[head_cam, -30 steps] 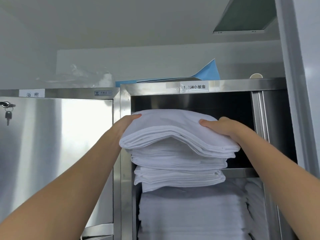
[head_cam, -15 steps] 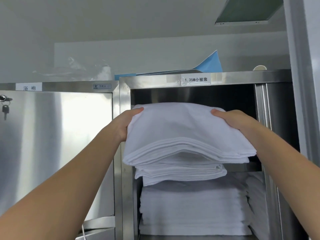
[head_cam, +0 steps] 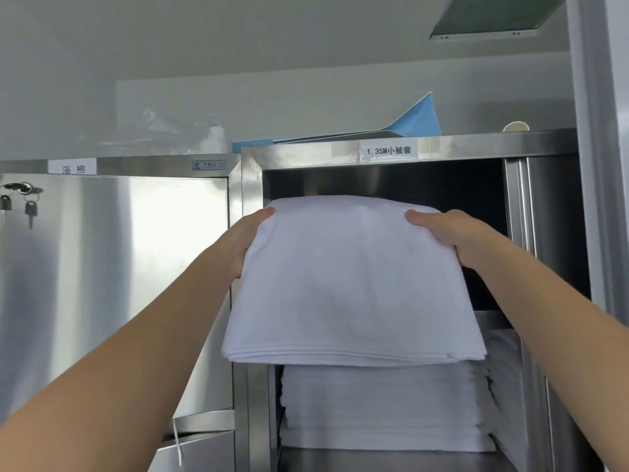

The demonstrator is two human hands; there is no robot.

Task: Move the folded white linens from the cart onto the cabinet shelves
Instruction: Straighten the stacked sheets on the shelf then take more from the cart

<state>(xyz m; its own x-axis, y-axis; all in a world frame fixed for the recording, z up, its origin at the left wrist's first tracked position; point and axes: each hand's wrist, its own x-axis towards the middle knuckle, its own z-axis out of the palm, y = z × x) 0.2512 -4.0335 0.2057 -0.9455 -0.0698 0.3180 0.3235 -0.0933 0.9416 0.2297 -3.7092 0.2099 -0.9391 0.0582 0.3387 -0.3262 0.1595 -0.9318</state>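
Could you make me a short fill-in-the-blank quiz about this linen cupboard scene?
1. Both hands hold a folded linen coloured ____.
2. The sheet lying on top of the cabinet is coloured ____.
3. From the lock on the closed steel door at the left hang ____.

Missing words: white; blue; keys

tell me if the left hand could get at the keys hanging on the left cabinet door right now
Probably not right away: the left hand grips the folded linen together with the right hand. Nothing blocks the keys.
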